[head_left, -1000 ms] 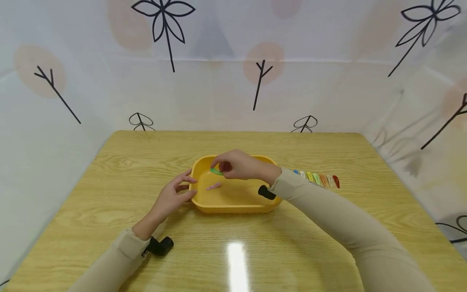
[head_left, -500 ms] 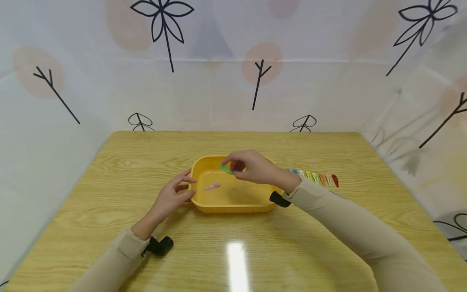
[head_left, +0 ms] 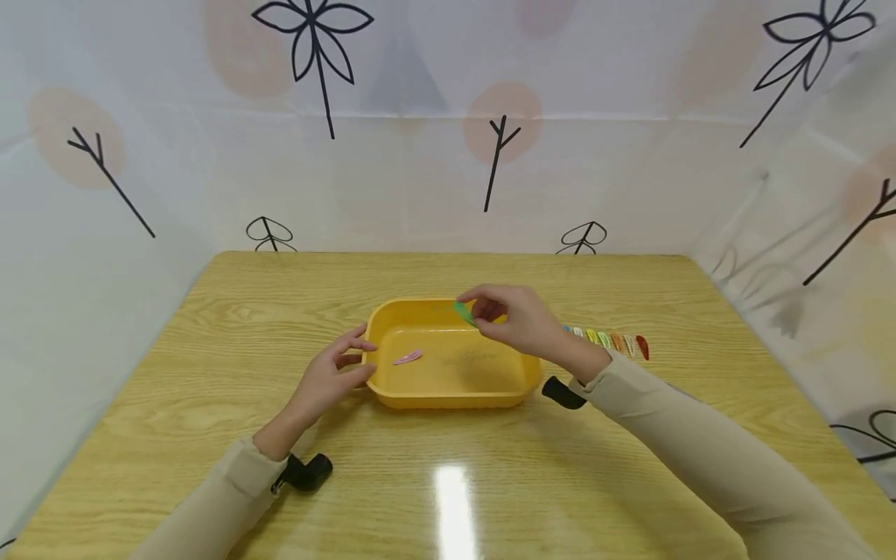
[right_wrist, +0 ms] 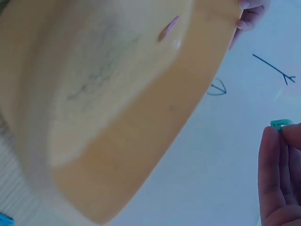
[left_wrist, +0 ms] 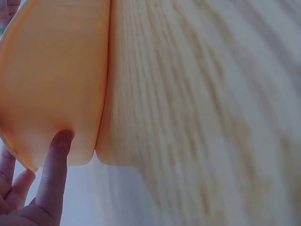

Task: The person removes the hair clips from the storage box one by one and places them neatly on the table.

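Observation:
A green snap hair clip (head_left: 465, 313) is pinched between the thumb and fingers of my right hand (head_left: 514, 315), raised over the right part of the yellow plastic tray (head_left: 448, 400). In the right wrist view, the green hair clip (right_wrist: 281, 124) shows at the fingertips. My left hand (head_left: 334, 365) holds the tray at its left end, fingertips over the rim. One digit of the left hand (left_wrist: 55, 174) presses the outer wall in the left wrist view. Inside the tray's left part lies a pink hair clip (head_left: 407, 357).
Right of the tray, several hair clips lie in a row on the wooden table (head_left: 280, 295), among them a yellow clip (head_left: 592, 336) and a dark red clip (head_left: 642, 348). My right forearm passes in front of them. A patterned white cloth (head_left: 420, 179) hangs behind the table.
My right hand has moved right and slightly up, carrying the green hair clip from the tray's left part towards its right end. The left hand and tray have stayed put.

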A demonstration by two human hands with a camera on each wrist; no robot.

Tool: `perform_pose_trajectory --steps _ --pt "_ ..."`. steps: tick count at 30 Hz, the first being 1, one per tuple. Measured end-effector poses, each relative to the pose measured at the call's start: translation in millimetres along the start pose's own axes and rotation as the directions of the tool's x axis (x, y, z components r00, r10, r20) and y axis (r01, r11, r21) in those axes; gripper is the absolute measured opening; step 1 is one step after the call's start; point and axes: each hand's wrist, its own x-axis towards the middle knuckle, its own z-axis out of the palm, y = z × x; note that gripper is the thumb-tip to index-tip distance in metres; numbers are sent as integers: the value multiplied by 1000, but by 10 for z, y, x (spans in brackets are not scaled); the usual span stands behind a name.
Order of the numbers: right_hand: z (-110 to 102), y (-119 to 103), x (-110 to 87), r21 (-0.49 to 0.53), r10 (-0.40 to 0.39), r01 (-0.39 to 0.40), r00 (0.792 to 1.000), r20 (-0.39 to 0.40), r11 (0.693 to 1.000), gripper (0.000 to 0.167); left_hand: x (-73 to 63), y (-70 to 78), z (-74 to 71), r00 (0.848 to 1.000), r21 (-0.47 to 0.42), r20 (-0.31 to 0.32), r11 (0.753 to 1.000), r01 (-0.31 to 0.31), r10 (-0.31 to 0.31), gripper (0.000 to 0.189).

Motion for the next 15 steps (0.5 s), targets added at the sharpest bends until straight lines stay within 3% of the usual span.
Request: perform_pose_trajectory --steps 7,15 --pt "-88 45 -158 37 97 -94 990 -103 995 31 5 9 11 1000 -11 0 1000 16 -16 30" --pt "-154 165 -325 62 156 -147 971 -182 987 32 -15 44 14 1000 -28 1 1000 14 -14 32"
